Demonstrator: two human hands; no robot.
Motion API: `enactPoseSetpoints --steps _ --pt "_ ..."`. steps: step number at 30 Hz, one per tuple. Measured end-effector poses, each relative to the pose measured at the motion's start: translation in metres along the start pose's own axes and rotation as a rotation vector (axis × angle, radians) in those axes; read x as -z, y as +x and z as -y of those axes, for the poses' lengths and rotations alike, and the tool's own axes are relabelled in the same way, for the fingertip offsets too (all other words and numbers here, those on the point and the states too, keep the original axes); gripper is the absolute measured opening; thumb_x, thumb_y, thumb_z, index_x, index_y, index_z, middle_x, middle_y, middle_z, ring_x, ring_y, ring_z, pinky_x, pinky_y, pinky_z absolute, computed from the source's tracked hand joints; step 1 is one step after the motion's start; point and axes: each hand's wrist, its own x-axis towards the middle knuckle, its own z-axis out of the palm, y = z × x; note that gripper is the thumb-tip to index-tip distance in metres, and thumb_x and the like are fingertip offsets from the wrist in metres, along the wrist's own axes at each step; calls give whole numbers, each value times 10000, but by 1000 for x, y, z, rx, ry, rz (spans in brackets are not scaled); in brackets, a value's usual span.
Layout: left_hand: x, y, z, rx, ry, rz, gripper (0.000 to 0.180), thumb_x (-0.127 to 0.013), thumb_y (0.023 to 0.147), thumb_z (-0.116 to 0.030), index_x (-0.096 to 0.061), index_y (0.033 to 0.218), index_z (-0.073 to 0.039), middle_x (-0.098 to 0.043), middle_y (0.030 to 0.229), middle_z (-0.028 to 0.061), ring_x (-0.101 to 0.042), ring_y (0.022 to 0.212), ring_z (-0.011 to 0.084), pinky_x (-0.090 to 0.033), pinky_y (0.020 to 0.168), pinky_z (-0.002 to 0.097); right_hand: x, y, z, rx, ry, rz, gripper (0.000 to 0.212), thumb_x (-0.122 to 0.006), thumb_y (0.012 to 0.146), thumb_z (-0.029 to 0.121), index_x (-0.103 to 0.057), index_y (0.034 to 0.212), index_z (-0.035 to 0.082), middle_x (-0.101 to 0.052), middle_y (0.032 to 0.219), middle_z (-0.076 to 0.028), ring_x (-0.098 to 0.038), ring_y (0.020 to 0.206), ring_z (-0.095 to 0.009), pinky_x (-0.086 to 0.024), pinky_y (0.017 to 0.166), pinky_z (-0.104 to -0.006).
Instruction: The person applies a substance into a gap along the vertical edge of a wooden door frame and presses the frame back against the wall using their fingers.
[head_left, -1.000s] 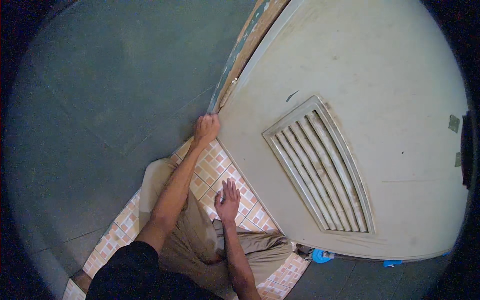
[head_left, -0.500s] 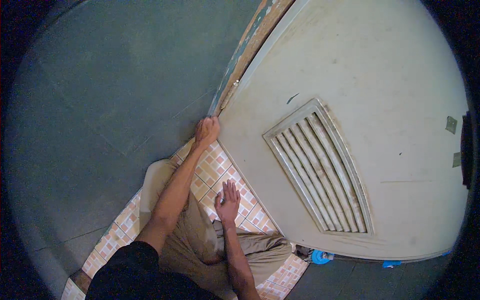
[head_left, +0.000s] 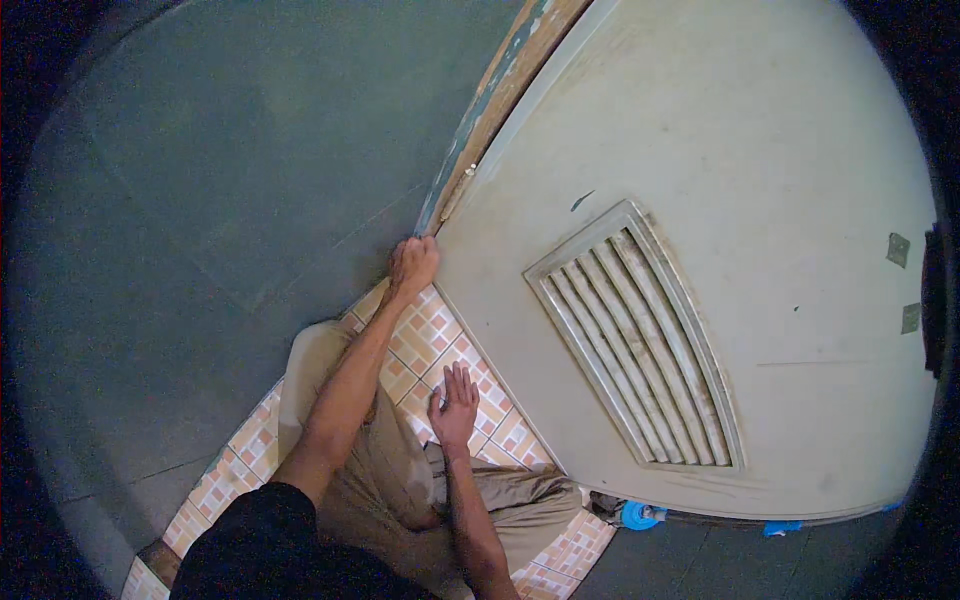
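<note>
My left hand (head_left: 413, 264) is at the foot of the wooden door frame (head_left: 497, 95), beside the hinge-side corner of a cream door (head_left: 720, 130). Its fingers are curled, and whatever they hold, if anything, is hidden. Above that hand a thin hinge-like rod (head_left: 459, 193) runs along the frame. Paint on the frame is chipped, with bare wood showing. My right hand (head_left: 457, 405) hovers or rests over the patterned tile floor (head_left: 425, 330), palm down, fingers stretched and nothing in it. A louvred vent (head_left: 640, 350) is set in the door.
A dark grey-green wall (head_left: 240, 170) fills the left side. My bent legs (head_left: 400, 470) in tan trousers lie on the tiles. By the door's lower edge sits a round blue object (head_left: 641, 515); blue tape (head_left: 783, 527) sticks to that edge further right. Dark tiles (head_left: 720, 565) lie beyond.
Hardly anything differs. My left hand stays at the foot of the frame with a very small shift of its fingers, and my right hand keeps its place.
</note>
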Motion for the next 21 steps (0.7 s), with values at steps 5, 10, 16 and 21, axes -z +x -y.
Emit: enactPoseSetpoints --steps 5,10,16,21 --pt "25 -18 -43 -169 11 -21 361 -368 949 -211 -618 856 33 -650 843 275 -623 849 474 -482 791 552 3 -3 -13 -23 -15 -15 459 -534 894 195 -534 1336 72 -470 1447 -137 -378 1386 -314 -264 1138 -482" --pt "26 -19 -22 -152 40 -73 222 -440 923 -146 -588 861 8 -648 801 240 -640 740 431 -509 689 532 -2 -2 -4 -15 0 -15 471 -533 896 206 -525 1350 80 -464 1456 -121 -364 1395 -307 -257 1143 -481" --pt "28 -16 -30 -316 268 -154 160 -496 896 -101 -571 861 36 -647 761 227 -665 711 377 -526 627 494 -1 -2 -7 -26 -19 -3 474 -533 898 210 -522 1354 79 -460 1460 -120 -356 1399 -309 -252 1145 -481" --pt "23 -19 -40 -195 112 -75 295 -445 931 -193 -599 830 38 -660 833 270 -663 805 432 -525 719 522 6 -2 -11 -27 -3 -11 474 -527 898 204 -520 1353 72 -458 1460 -127 -367 1392 -315 -254 1145 -486"
